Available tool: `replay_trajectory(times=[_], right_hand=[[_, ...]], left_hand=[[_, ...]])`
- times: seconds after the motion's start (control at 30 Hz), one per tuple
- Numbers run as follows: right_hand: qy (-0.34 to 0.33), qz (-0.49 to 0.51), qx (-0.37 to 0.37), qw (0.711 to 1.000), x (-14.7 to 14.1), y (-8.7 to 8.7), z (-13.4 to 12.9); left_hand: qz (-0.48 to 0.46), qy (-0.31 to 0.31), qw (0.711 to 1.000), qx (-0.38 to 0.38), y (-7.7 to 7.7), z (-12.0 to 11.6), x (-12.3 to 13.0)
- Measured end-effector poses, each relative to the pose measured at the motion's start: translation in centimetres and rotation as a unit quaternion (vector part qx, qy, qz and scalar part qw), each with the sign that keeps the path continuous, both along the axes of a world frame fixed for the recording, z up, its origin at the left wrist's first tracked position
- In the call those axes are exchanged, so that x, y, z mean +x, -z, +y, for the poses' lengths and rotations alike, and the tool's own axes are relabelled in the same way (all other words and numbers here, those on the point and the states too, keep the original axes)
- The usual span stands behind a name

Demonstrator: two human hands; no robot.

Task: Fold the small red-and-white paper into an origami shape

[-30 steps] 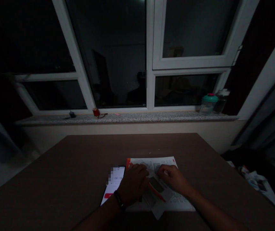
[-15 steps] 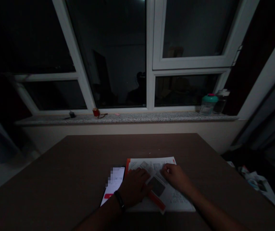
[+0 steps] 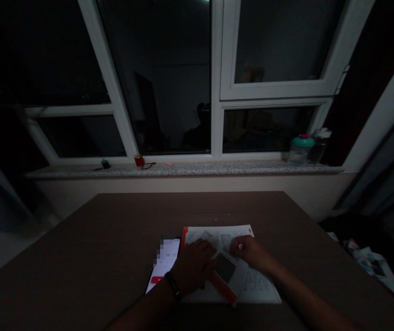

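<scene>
An open book or booklet [image 3: 262, 287] with print and an orange left edge lies on the brown table. Over it, at an angle, is a translucent sheet or bag [image 3: 225, 267] with a dark rectangle and a red strip [image 3: 223, 288]. My left hand [image 3: 194, 264], a dark band on its wrist, lies flat on the left part of these. My right hand [image 3: 247, 250] is curled at the sheet's upper right, closed on a small pale thing too small to name. A lit phone [image 3: 166, 262] lies left of the book, partly behind my left wrist.
The table [image 3: 114, 239] reaches to a wall below a speckled sill [image 3: 197, 170]. On the sill stand a green-lidded container [image 3: 300, 149], a clear bottle [image 3: 318, 145], a red object [image 3: 139, 160] and a small dark object [image 3: 105, 163]. Papers [image 3: 372, 262] lie beyond the table's right edge.
My right hand has shifted slightly downward on the page and turned a little, so the pale thing in it shows more. My left hand stays in place. The view has moved slightly.
</scene>
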State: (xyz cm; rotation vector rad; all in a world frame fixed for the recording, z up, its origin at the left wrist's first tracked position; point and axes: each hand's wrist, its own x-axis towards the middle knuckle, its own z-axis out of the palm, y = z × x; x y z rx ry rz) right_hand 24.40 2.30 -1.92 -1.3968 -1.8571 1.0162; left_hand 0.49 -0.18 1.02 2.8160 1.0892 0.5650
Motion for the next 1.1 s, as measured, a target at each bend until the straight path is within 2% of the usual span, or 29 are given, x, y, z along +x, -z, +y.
replay_trajectory(times=[0.1, 0.17, 0.33, 0.47, 0.67, 0.93, 1.1], right_hand=[[-0.035, 0.007, 0.013, 0.999, 0.1, -1.5, 0.1], [-0.063, -0.007, 0.041, 0.997, 0.2, -3.1, 0.0], [-0.086, -0.118, 0.141, 0.979, 0.2, -6.9, -1.1], [-0.095, -0.198, 0.191, 0.957, 0.3, -8.5, -1.9], [-0.074, -0.261, 0.222, 0.936, 0.0, -9.2, -2.7], [-0.094, -0.297, 0.237, 0.92, -0.2, -8.9, -2.9], [-0.077, -0.284, 0.246, 0.924, -0.6, -8.8, -3.1]], left_hand=[[-0.046, -0.005, 0.998, 0.04, 0.0, 0.6, -0.5], [-0.066, -0.031, 0.995, 0.065, -0.3, 0.9, -0.8], [-0.098, -0.045, 0.991, 0.081, -1.3, 0.8, -1.1], [-0.114, -0.059, 0.988, 0.081, -1.6, 0.4, -0.7], [-0.107, -0.068, 0.987, 0.096, -1.6, 0.2, -0.6], [-0.134, -0.057, 0.982, 0.12, -1.3, 0.1, -0.5], [-0.145, -0.068, 0.981, 0.111, -1.4, 0.1, -0.4]])
